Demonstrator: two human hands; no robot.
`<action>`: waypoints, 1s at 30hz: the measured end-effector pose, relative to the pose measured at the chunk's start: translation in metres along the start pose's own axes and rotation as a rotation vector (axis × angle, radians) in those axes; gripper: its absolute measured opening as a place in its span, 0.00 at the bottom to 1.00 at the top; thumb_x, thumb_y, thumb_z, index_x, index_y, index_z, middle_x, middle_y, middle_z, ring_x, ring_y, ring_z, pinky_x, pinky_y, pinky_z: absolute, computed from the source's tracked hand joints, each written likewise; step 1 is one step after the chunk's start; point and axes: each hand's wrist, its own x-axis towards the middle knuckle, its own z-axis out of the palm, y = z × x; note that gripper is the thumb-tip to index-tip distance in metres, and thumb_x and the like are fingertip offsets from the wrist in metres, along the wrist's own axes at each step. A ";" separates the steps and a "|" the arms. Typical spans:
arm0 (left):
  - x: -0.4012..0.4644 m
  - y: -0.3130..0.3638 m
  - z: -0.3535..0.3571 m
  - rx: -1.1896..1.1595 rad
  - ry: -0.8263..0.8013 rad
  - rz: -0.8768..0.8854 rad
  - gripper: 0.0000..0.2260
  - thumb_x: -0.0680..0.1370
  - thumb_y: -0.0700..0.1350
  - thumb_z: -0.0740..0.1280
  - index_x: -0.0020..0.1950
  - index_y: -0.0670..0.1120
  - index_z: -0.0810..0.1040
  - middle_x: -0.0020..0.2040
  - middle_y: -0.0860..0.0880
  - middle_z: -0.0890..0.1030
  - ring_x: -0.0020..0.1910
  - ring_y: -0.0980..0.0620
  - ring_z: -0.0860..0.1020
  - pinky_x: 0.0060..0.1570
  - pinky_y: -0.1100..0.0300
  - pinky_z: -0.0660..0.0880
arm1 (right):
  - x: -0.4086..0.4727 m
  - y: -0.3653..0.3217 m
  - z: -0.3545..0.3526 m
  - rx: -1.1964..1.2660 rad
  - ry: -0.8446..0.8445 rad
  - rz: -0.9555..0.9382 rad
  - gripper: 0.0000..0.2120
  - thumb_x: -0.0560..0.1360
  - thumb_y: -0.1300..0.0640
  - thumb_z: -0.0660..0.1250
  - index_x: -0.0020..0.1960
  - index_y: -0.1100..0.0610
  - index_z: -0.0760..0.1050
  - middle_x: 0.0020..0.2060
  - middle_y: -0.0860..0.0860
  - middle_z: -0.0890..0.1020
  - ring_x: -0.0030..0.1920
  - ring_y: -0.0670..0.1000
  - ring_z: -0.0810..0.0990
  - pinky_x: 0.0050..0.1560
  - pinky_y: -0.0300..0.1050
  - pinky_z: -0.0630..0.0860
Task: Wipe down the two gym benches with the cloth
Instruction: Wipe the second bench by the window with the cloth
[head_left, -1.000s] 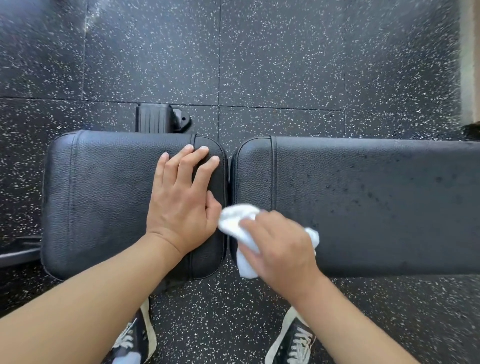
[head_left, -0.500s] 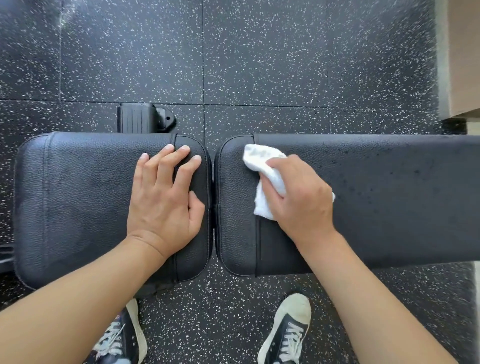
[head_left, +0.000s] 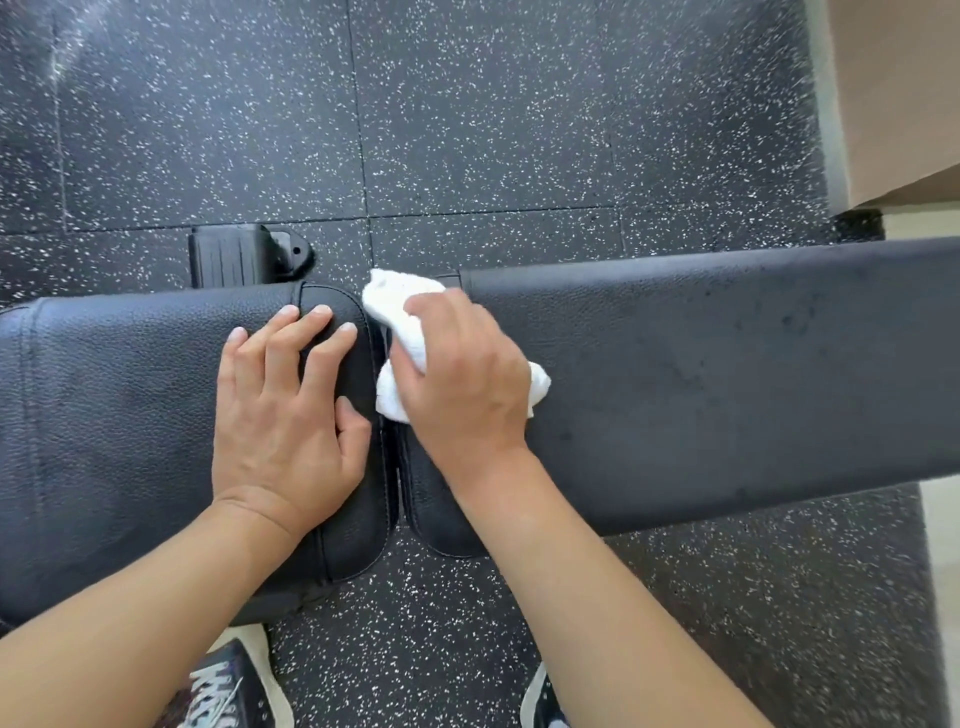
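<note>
Two black padded benches lie end to end across the view. The left bench pad (head_left: 114, 415) has my left hand (head_left: 285, 415) resting flat on its right end, fingers spread. The right bench pad (head_left: 727, 384) stretches to the right edge of the view, with faint dark specks on its surface. My right hand (head_left: 462, 374) grips a crumpled white cloth (head_left: 395, 306) and presses it on the left end of the right pad, next to the gap between the pads. Part of the cloth sticks out past my palm on the right.
Speckled black rubber floor (head_left: 467, 130) surrounds the benches. A black bench foot (head_left: 234, 254) shows beyond the left pad. My two shoes (head_left: 228, 680) stand at the bottom edge. A beige wall or box (head_left: 893, 93) sits at the upper right.
My right hand has carried the cloth from the near edge of the right pad up to its far left corner beside the gap. My left hand has stayed flat on the left pad.
</note>
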 end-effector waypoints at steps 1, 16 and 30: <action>0.000 0.000 0.000 -0.003 0.002 0.002 0.26 0.75 0.46 0.60 0.73 0.42 0.73 0.74 0.40 0.72 0.76 0.34 0.67 0.79 0.34 0.56 | -0.009 -0.002 0.001 0.004 -0.012 -0.056 0.09 0.75 0.54 0.68 0.52 0.57 0.79 0.43 0.51 0.78 0.40 0.55 0.75 0.36 0.50 0.72; -0.001 0.000 -0.001 -0.004 0.005 0.001 0.26 0.75 0.45 0.61 0.73 0.42 0.73 0.73 0.39 0.72 0.76 0.33 0.68 0.78 0.33 0.57 | -0.063 0.075 -0.053 -0.047 0.089 0.242 0.07 0.76 0.53 0.69 0.53 0.53 0.77 0.44 0.47 0.76 0.41 0.50 0.74 0.39 0.39 0.62; -0.001 -0.001 0.001 -0.018 0.010 -0.001 0.26 0.75 0.46 0.61 0.74 0.42 0.73 0.73 0.40 0.72 0.76 0.34 0.68 0.79 0.34 0.57 | -0.123 0.079 -0.076 0.040 -0.091 -0.105 0.09 0.76 0.61 0.72 0.55 0.56 0.78 0.40 0.52 0.78 0.38 0.56 0.78 0.36 0.53 0.77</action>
